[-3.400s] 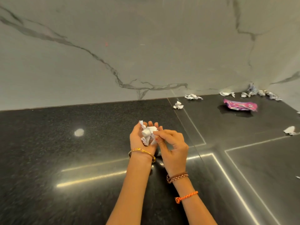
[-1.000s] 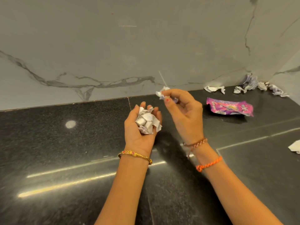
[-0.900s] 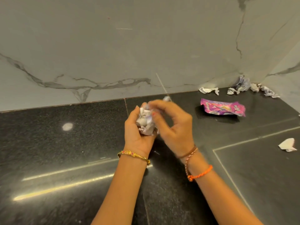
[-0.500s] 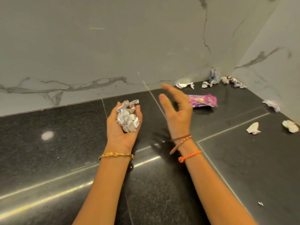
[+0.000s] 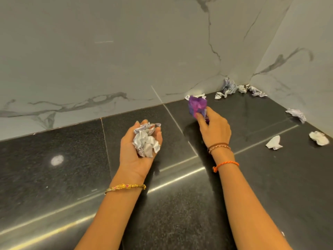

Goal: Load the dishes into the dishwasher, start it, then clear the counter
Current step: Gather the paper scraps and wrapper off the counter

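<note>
At the centre of the frame the left hand [image 5: 139,147] is turned palm up above the black counter [image 5: 54,177], its fingers curled loosely around a wad of crumpled white paper [image 5: 146,139] that fills the palm. A gold bracelet [image 5: 125,187] circles that wrist.

Right of centre and a little higher, the right hand [image 5: 213,129] reaches toward the back wall, its thumb and fingers pinching a purple wrapper [image 5: 197,107] by the lower edge. The wrapper stands up from the fingertips, lifted clear of the counter and blurred. The right wrist carries brown bands [image 5: 219,147] and, further down the forearm, an orange cord [image 5: 226,165].

More litter lies on the counter in the right part of the frame. A white scrap [image 5: 195,96] sits at the foot of the marble wall [image 5: 90,51], just behind the wrapper. A cluster of crumpled pieces [image 5: 234,89] is packed into the corner where the two walls meet, in the upper right. Along the right edge, one crumpled scrap [image 5: 296,114] lies close to the side wall, and two more white pieces [image 5: 273,143] [image 5: 319,138] lie lower down, near each other but apart. A round bright reflection [image 5: 57,160] shows on the counter at the left.
</note>
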